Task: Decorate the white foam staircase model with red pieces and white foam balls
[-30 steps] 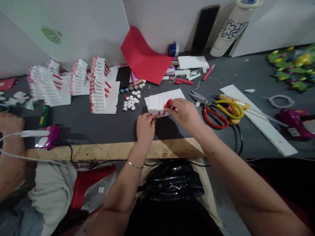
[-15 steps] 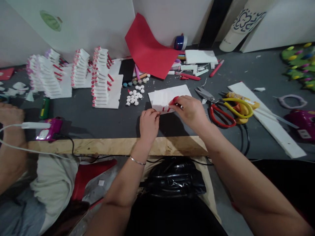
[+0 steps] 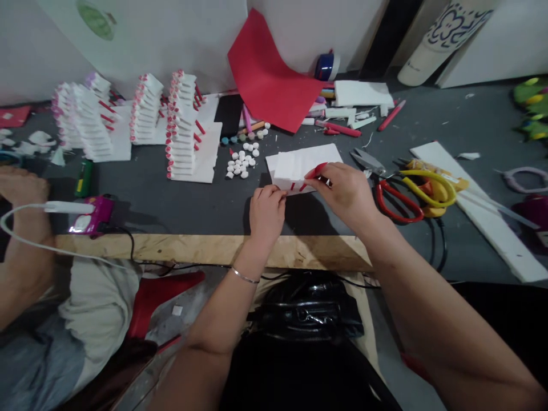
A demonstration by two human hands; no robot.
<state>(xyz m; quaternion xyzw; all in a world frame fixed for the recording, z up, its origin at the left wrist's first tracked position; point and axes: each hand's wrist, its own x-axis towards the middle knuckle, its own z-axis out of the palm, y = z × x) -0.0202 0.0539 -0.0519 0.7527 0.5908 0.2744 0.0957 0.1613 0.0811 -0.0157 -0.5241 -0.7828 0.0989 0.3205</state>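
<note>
Two grips pinch at the foam block [image 3: 295, 165]: left hand [image 3: 266, 212] on its near edge, right hand [image 3: 347, 191] holding a red piece [image 3: 315, 170]

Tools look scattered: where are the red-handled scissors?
Head view, right of centre: the red-handled scissors lie right of the right hand, beside the yellow-handled scissors.

No word, number or brand can be read anywhere in the scene. The round green sticker [image 3: 97, 18] on the white wall far left is too blurred to make out, the cream tube [image 3: 445, 40] leaning far right carries only a blue flower drawing, and the yellow label on the small green object [image 3: 84, 178] at the left is too small to tell. The white foam block [image 3: 295, 165] near the middle shows only short red strokes, not letters, and the red strip [image 3: 315, 170] against it is plain.
</note>
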